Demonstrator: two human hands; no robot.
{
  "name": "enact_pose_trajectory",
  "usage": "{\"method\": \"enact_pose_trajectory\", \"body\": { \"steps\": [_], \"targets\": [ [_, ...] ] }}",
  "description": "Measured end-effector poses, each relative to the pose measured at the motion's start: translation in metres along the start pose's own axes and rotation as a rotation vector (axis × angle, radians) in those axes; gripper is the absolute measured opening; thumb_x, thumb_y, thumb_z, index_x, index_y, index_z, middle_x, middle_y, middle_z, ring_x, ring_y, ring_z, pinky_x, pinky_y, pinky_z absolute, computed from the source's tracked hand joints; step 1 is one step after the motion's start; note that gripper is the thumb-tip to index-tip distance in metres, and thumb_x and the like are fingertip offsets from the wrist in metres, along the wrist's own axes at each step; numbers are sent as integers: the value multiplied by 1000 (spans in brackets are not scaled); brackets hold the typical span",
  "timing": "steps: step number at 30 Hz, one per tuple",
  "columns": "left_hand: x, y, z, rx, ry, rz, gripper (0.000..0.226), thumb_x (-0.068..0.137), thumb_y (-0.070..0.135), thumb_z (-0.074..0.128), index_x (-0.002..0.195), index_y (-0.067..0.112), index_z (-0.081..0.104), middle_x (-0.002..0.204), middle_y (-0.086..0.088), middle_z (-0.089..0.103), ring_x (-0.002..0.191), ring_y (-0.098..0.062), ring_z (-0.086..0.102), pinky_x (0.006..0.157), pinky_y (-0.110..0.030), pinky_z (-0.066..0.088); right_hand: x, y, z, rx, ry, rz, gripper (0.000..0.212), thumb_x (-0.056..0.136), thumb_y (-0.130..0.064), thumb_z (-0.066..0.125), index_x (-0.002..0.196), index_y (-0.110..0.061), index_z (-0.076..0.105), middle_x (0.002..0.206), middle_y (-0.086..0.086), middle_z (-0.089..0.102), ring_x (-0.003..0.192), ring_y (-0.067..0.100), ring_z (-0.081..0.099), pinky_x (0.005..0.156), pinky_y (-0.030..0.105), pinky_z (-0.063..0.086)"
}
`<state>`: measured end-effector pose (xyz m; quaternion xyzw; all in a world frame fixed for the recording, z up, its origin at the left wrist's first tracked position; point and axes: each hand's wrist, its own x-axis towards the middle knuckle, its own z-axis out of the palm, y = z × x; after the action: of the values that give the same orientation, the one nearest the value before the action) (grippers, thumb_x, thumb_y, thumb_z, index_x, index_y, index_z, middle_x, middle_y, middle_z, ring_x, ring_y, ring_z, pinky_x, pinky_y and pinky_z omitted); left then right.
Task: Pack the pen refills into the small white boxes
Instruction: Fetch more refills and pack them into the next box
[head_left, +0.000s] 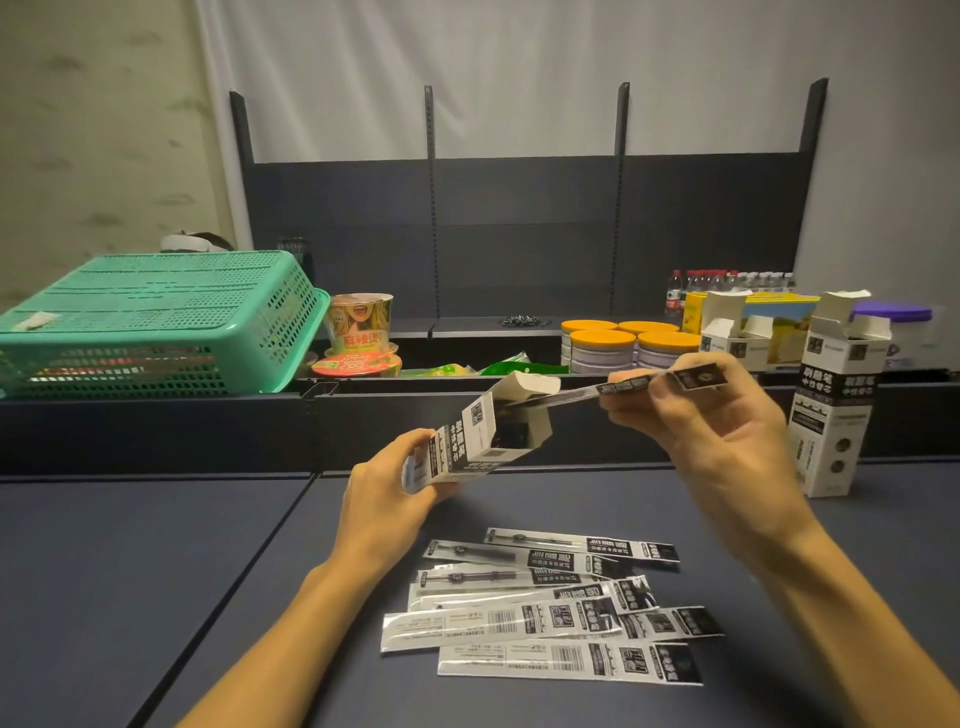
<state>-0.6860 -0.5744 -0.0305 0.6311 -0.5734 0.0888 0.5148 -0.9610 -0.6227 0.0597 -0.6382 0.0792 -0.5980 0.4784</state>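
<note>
Nearest, a fan of sleeved pen refills (550, 608) lay flat on the dark matte desk (156, 571) — thin, glossy plastic packets, light and bendy by the look of them, likely slippery where they overlapped. Above them the left hand (387, 486) had its fingers curled round the base of a small white box (470, 436), tilted with its top flaps open; thin card that would probably dent if squeezed hard. The right hand (727, 415) pinched one refill (644, 387) near its printed end, the far tip at the box mouth — a sound place to hold, since the sleeve would flex elsewhere. Farther right stood another open box (836, 410), upright. Beyond, a green plastic basket (156, 322) lay upturned.
</note>
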Motion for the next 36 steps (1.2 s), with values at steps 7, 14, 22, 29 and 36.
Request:
{"method": "enact_pose_trajectory", "body": {
  "steps": [7,14,22,29,36],
  "targets": [
    [1,-1,3,23,-9,64,58,75,29,80,127,21,57,118,8,65,105,-6,60,87,-26,54,-5,16,7,-198,-117,-94,16,83,-9,63,98,-3,60,97,5,75,89,21,73,79,28,58],
    [0,3,5,-10,-30,76,57,75,27,80,128,20,58,119,8,65,106,-7,60,86,-15,50,-10,41,10,-697,-149,-641,16,86,-10,67,96,1,69,106,4,70,97,7,67,82,20,55],
    [-1,3,6,-15,-41,85,56,75,16,81,127,19,58,118,8,65,108,-8,60,90,-28,53,-9,53,10,-861,-143,-733,19,85,-10,66,102,-1,68,99,6,70,101,16,64,96,22,49],
    [-2,7,6,-3,-64,100,59,74,20,81,127,21,57,119,6,65,108,-11,59,90,-30,52,-9,64,11,-1156,-227,-600,19,85,-23,57,99,-17,68,95,-5,68,101,23,52,81,33,36],
    [-3,9,4,-20,-70,95,57,73,20,81,125,21,58,115,8,66,105,-6,60,88,-25,52,-10,60,16,-1008,-193,-678,12,90,-20,57,100,-17,63,93,-4,66,94,19,53,78,32,40]
  ]
}}
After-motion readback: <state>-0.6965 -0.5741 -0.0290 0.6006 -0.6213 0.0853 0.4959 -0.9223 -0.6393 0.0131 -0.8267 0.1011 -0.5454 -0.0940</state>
